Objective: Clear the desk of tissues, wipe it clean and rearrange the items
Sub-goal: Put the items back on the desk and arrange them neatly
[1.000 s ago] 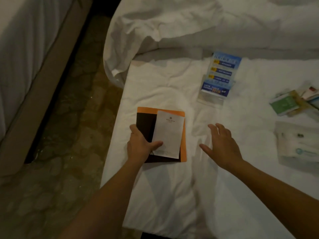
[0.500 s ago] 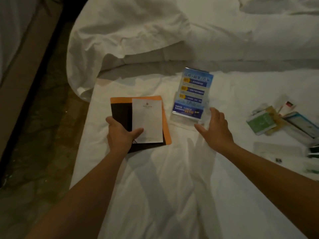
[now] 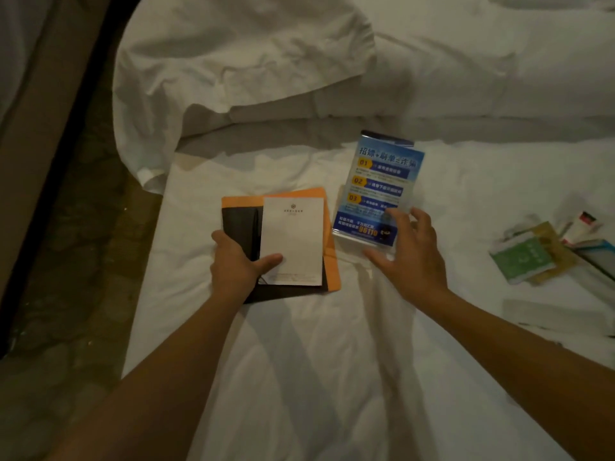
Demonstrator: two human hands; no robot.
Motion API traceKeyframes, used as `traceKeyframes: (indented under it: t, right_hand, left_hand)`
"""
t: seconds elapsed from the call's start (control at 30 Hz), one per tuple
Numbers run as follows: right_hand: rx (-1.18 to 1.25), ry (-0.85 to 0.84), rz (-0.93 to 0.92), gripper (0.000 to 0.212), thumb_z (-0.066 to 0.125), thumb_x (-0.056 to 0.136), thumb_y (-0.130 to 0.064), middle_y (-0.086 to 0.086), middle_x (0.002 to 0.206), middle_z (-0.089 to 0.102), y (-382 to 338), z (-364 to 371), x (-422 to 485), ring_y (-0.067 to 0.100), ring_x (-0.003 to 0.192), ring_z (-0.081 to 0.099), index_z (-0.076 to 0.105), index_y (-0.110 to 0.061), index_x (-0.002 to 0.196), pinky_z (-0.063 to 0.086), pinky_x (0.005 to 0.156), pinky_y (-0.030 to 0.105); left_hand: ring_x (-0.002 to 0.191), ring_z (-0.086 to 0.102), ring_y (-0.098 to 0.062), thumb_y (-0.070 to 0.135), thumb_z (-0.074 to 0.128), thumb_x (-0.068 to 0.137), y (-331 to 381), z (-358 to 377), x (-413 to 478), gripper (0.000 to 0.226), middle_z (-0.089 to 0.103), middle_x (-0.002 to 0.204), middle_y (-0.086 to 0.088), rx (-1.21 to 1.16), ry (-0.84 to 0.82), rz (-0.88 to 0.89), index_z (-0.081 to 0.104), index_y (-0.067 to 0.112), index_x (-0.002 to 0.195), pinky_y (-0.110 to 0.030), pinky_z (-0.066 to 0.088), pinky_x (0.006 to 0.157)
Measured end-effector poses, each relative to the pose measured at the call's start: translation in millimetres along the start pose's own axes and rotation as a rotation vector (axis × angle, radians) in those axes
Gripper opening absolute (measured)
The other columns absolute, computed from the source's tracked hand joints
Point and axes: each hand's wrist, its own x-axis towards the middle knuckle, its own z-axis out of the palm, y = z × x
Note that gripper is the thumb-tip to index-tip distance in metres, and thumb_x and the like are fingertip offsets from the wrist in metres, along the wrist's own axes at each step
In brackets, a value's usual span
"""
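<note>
Head camera is looking down on a white bedsheet [image 3: 316,377], where the items are lying instead of on a desk. The left hand [image 3: 236,267] is gripping a flat stack at its near left corner: thumb pressing on a white letterhead sheet [image 3: 293,241], fingers wrapping the edge of a black wallet-like cover [image 3: 239,224], both sitting on an orange card folder [image 3: 332,261].

A second ago the right hand [image 3: 412,257] was hovering over bare sheet, well apart from everything. It is now arriving at a blue printed notice in a clear acrylic stand [image 3: 382,181], which is lying just beside the stack's right edge. Its fingers are spreading wide over the stand's lower end, thumb reaching under the base, and they are not closing on it yet. The left hand's grip on the stack is staying the same.

This is probably the rearranging step: the person seems to be collecting the desk items. Closing around the slippery acrylic base is likely the next need. Small packets [image 3: 522,257] are waiting loosely heaped at the right. No tissues are showing.
</note>
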Motion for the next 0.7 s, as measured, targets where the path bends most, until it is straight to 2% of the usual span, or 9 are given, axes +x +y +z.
traceKeyframes:
  t: [0.1,0.17,0.23,0.33,0.43,0.53,0.63,0.7]
  right_hand:
    - [-0.005,0.030,-0.033,0.050,0.070,0.084,-0.038,0.005,0.138,0.035,3,2,-4,0.020,0.119,0.044,0.050,-0.023,0.127,0.045,0.081,0.028]
    - [-0.026,0.047,-0.056,0.037,0.066,0.087,-0.035,0.003,0.125,0.043,6,7,-9,0.013,0.102,0.046,0.058,-0.018,0.118,0.038,0.072,0.019]
    - [-0.019,0.061,-0.031,0.032,0.066,0.087,-0.035,0.001,0.115,0.045,8,11,-15,0.006,0.092,0.039,0.060,-0.018,0.113,0.034,0.067,0.018]
    - [0.023,0.054,-0.012,0.029,0.069,0.084,-0.035,0.000,0.111,0.044,12,12,-24,0.006,0.094,0.035,0.063,-0.019,0.108,0.037,0.068,0.023]
    - [0.284,0.046,0.008,0.033,0.075,0.079,-0.030,-0.005,0.112,0.037,13,8,-23,0.010,0.101,0.042,0.060,-0.018,0.105,0.043,0.077,0.021]
    - [0.641,0.135,0.244,0.042,0.072,0.082,-0.025,0.001,0.116,0.042,6,-2,-7,0.013,0.096,0.053,0.043,-0.019,0.112,0.048,0.073,0.013]
    - [0.894,0.028,0.505,0.051,0.067,0.087,-0.025,0.005,0.116,0.054,-1,-4,16,0.020,0.100,0.060,0.035,-0.013,0.126,0.054,0.083,0.033]
    - [0.908,-0.003,0.572,0.046,0.067,0.088,-0.020,0.005,0.116,0.059,-5,-1,26,0.020,0.099,0.062,0.041,-0.008,0.124,0.054,0.087,0.038]
  left_hand:
    - [0.106,0.055,-0.042,0.043,0.087,0.063,2,0,1,0.086,0.052,0.119,-0.019,-0.002,-0.007,-0.012,0.028,0.009,0.114,-0.049,0.047,0.082]
    - [0.107,0.054,-0.042,0.042,0.087,0.064,3,0,1,0.082,0.051,0.119,-0.018,-0.001,-0.020,-0.019,0.026,0.011,0.110,-0.047,0.045,0.081]
    - [0.107,0.054,-0.042,0.041,0.087,0.065,3,-1,1,0.081,0.051,0.118,-0.018,0.003,-0.029,-0.019,0.024,0.012,0.107,-0.045,0.043,0.078]
    - [0.108,0.054,-0.042,0.041,0.086,0.066,3,-2,1,0.082,0.050,0.120,-0.019,0.007,-0.030,-0.016,0.027,0.008,0.113,-0.045,0.043,0.079]
    - [0.109,0.054,-0.043,0.043,0.086,0.066,3,-2,1,0.087,0.050,0.123,-0.020,0.011,-0.039,-0.017,0.028,0.005,0.119,-0.049,0.045,0.084]
    - [0.109,0.054,-0.043,0.043,0.086,0.065,3,-2,2,0.088,0.050,0.123,-0.020,0.011,-0.043,-0.014,0.028,0.005,0.120,-0.049,0.045,0.085]
    - [0.110,0.053,-0.043,0.043,0.086,0.065,3,-2,2,0.089,0.049,0.125,-0.020,0.006,-0.043,-0.013,0.029,0.005,0.121,-0.049,0.045,0.085]
    - [0.111,0.053,-0.043,0.043,0.086,0.066,3,-2,2,0.089,0.049,0.125,-0.020,0.003,-0.042,-0.012,0.029,0.005,0.122,-0.048,0.045,0.084]
